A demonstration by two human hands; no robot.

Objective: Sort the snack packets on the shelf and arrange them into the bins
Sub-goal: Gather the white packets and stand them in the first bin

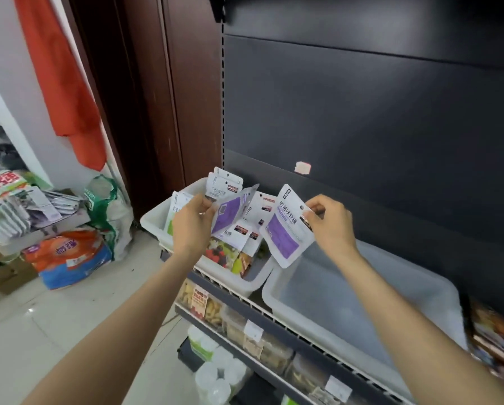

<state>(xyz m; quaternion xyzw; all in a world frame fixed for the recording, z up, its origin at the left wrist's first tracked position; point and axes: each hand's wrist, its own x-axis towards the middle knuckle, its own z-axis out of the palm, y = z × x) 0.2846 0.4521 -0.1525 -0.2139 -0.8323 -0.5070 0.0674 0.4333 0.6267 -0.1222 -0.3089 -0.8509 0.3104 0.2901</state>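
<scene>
Reaching into the crowded left bin (157,220), the left hand (190,223) pinches a purple-backed packet (228,213). Over the empty right bin (361,302), the right hand (331,222) pinches a purple gummy pouch (287,229) by its top corner: probably light, floppy, slick film, best gripped at the stiff sealed edge.

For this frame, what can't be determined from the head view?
- Left bin: packets at the bottom are covered by the top ones and the left hand.
- What the left hand pinches: fingers hide it.
- Small print on the purple packet in the right hand: too small.
- Goods at the right edge: blurred and cut off.
</scene>
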